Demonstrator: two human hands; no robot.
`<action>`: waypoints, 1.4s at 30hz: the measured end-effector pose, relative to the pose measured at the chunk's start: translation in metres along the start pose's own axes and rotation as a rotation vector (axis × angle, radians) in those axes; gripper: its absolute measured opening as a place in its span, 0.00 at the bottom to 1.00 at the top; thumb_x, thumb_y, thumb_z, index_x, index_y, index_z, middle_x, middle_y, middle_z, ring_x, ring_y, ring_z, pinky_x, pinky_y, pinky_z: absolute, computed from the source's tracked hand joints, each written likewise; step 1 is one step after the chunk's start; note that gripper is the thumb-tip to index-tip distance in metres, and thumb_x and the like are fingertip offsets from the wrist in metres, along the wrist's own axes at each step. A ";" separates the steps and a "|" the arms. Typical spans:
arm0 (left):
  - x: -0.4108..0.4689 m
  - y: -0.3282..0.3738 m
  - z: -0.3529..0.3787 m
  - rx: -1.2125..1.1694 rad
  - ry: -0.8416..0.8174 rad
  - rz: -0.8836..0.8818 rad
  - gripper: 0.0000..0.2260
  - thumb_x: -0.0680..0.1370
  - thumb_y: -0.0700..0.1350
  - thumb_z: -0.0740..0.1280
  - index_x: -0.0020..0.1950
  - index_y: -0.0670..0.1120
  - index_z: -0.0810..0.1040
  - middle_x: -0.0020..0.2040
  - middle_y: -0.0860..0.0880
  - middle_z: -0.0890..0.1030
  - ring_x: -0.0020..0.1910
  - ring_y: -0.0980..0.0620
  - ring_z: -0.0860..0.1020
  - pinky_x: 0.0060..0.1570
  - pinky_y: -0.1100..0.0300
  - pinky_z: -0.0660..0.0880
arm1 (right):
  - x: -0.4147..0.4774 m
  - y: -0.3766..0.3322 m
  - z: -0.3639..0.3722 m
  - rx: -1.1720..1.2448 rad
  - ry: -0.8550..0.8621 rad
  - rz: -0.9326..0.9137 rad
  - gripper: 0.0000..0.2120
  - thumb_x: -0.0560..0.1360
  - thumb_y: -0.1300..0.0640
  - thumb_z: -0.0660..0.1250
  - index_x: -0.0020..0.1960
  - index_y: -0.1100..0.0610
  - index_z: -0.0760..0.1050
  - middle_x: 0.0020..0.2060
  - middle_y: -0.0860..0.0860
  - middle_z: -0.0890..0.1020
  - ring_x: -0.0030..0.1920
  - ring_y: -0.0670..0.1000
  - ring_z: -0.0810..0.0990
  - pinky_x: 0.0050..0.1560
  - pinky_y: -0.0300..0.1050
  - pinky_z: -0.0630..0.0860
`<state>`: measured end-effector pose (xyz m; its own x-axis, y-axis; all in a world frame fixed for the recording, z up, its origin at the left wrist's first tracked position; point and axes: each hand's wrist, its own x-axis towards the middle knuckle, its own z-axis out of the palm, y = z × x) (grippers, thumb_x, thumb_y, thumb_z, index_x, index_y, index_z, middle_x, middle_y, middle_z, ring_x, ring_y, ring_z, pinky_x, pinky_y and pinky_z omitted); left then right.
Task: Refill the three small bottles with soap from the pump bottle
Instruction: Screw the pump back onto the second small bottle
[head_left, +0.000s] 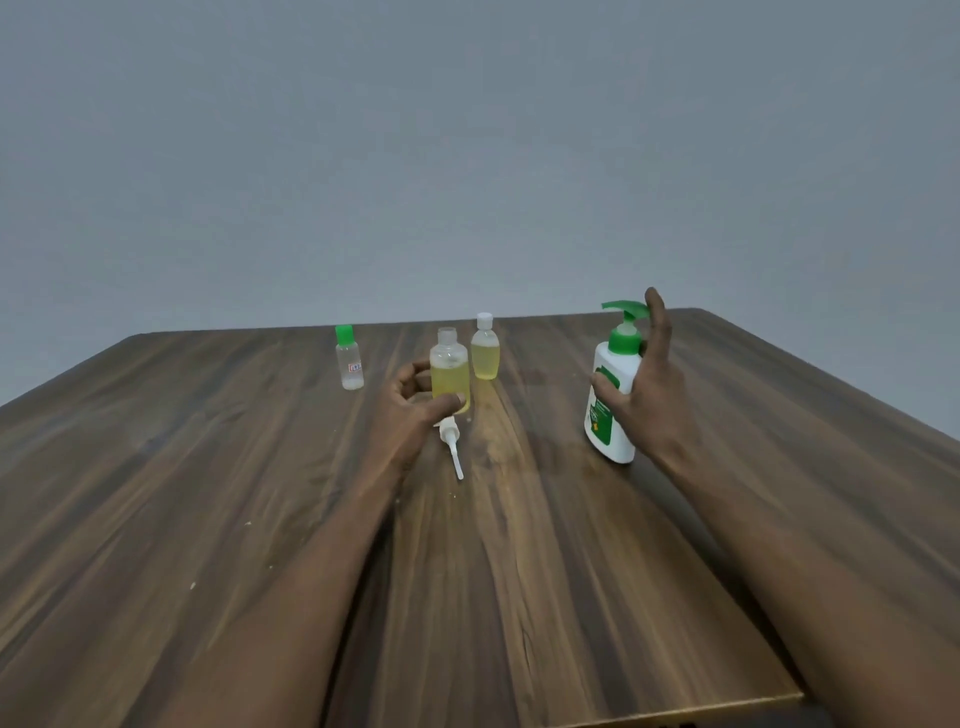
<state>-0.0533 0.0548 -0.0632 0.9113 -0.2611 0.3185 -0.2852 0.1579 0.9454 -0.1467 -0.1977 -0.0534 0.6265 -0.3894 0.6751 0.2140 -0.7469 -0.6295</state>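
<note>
An uncapped small clear bottle (449, 370), partly full of yellow soap, stands at mid-table with my left hand (413, 402) wrapped around its lower part. Its white spray cap with a dip tube (451, 442) lies on the wood just in front. Behind it stands a second small bottle (485, 352) with a white cap and yellow soap inside. Further left is a nearly empty small bottle (349, 362) with a green cap. On the right, my right hand (647, 387) grips the white pump bottle (608, 402), which has a green pump head (625, 310); one finger rests by the pump.
The wooden table (260, 467) ends at a far edge just behind the bottles and a near edge at the bottom right. A plain grey wall fills the background.
</note>
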 end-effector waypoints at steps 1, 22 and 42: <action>0.000 0.001 -0.001 0.012 0.011 0.002 0.19 0.64 0.42 0.75 0.54 0.51 0.80 0.42 0.54 0.85 0.42 0.52 0.84 0.44 0.55 0.80 | -0.001 0.002 0.001 0.003 0.004 -0.002 0.49 0.74 0.63 0.71 0.79 0.42 0.42 0.60 0.44 0.74 0.44 0.27 0.76 0.39 0.21 0.68; 0.015 0.001 -0.035 0.140 0.219 -0.017 0.18 0.67 0.31 0.77 0.54 0.43 0.82 0.45 0.48 0.85 0.41 0.54 0.83 0.43 0.64 0.80 | -0.006 -0.100 0.095 -0.383 -0.502 0.098 0.23 0.76 0.45 0.69 0.32 0.60 0.71 0.27 0.51 0.71 0.27 0.47 0.67 0.25 0.37 0.60; 0.011 -0.015 -0.019 0.243 -0.004 -0.109 0.19 0.63 0.31 0.78 0.51 0.43 0.83 0.43 0.48 0.84 0.38 0.53 0.79 0.44 0.58 0.77 | 0.034 -0.110 0.059 0.365 0.127 -0.059 0.04 0.75 0.53 0.73 0.42 0.48 0.80 0.33 0.48 0.83 0.35 0.52 0.83 0.41 0.51 0.81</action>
<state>-0.0331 0.0672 -0.0753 0.9394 -0.2680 0.2136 -0.2488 -0.1046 0.9629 -0.1048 -0.0970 0.0154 0.5121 -0.4323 0.7422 0.5140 -0.5381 -0.6680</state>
